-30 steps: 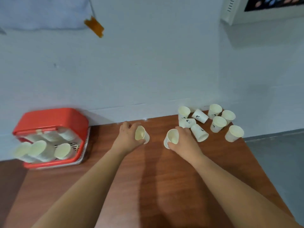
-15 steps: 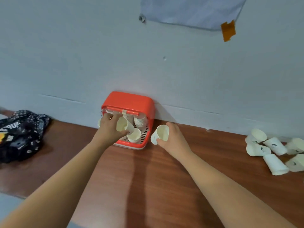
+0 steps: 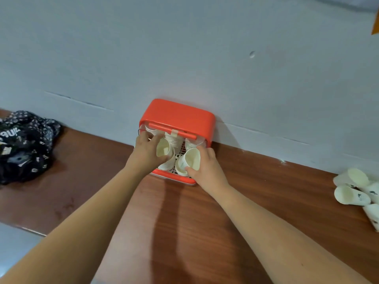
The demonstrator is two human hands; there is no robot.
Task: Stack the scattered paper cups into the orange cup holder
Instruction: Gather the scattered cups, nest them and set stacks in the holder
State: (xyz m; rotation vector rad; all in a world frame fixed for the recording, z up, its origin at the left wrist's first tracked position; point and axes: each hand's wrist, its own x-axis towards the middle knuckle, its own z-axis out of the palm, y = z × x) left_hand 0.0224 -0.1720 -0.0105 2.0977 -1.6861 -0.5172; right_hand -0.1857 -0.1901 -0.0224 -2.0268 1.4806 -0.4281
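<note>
The orange cup holder (image 3: 178, 113) stands against the wall on the wooden table, with stacks of white paper cups lying inside it. My left hand (image 3: 146, 153) grips one paper cup (image 3: 163, 148) at the holder's left and middle stacks, its mouth facing me. My right hand (image 3: 206, 168) holds a second paper cup (image 3: 192, 159) at the holder's front right, over the end of a stack (image 3: 180, 167). Several loose cups (image 3: 351, 194) lie on their sides at the table's right edge.
A black patterned bag (image 3: 22, 146) sits on the table at the far left. The grey wall (image 3: 184, 58) runs right behind the holder. Bare wooden table (image 3: 266, 191) lies between the holder and the loose cups.
Both hands have carried their cups from the loose pile leftwards to the holder. The right hand's cup went from beside the holder to its front right stack. The view has closed in.
</note>
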